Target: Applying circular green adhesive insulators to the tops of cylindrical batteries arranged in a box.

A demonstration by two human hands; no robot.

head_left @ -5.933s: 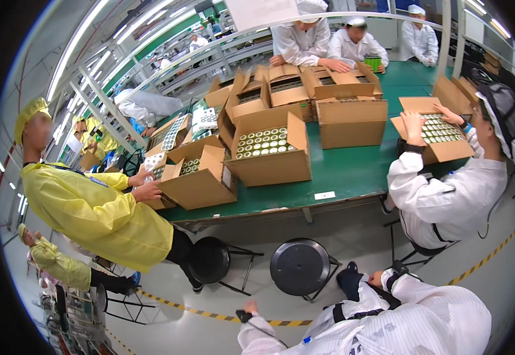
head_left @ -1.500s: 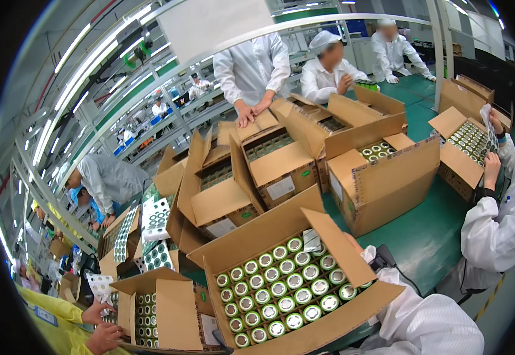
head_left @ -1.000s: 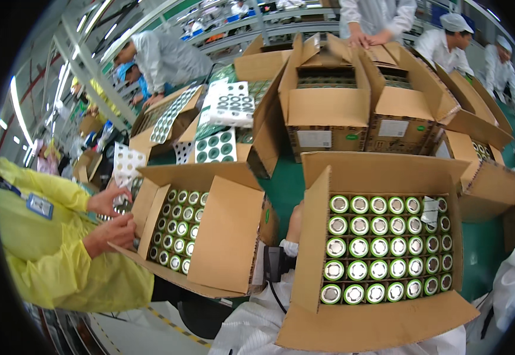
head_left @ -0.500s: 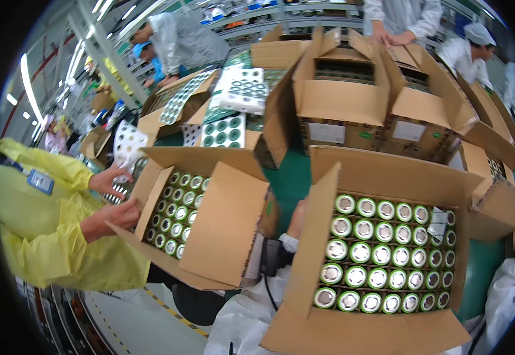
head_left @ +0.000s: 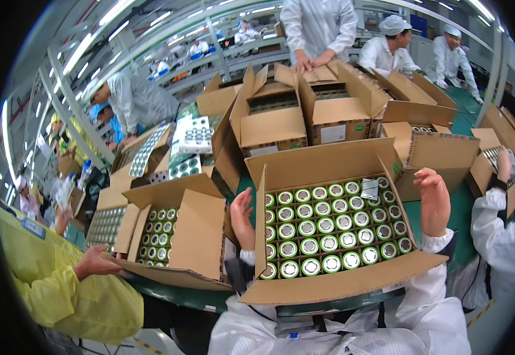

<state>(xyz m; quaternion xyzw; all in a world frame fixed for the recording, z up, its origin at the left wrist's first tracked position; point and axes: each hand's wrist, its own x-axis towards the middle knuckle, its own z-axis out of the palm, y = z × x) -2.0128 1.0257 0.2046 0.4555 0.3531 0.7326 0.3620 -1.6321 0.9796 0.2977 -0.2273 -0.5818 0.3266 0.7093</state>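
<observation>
In front of me stands an open cardboard box [head_left: 340, 287] filled with rows of upright cylindrical battery cells [head_left: 328, 242], green-rimmed with silver tops, set in cardboard dividers. A small pale sachet [head_left: 370, 189] lies on the cells toward the far right corner. My left hand [head_left: 242, 219] is up beside the box's left wall, fingers stretched and holding nothing. On the other side, my right hand [head_left: 434, 201] is raised by the right wall, palm toward the box, fingers extended and slightly bent. Neither hand visibly grips the cardboard.
At left, a co-worker in yellow has a hand [head_left: 95, 263] at another open battery box [head_left: 204, 242]. Several cartons, including one carton [head_left: 272, 127], line the far side of the green table [head_left: 463, 216]. A co-worker's raised hands [head_left: 504, 164] are at the right.
The view has swung right, so my box appears further left. Both my hands now show fully; earlier the left was partly hidden behind a flap. The yellow-sleeved co-worker's hands have moved apart.
</observation>
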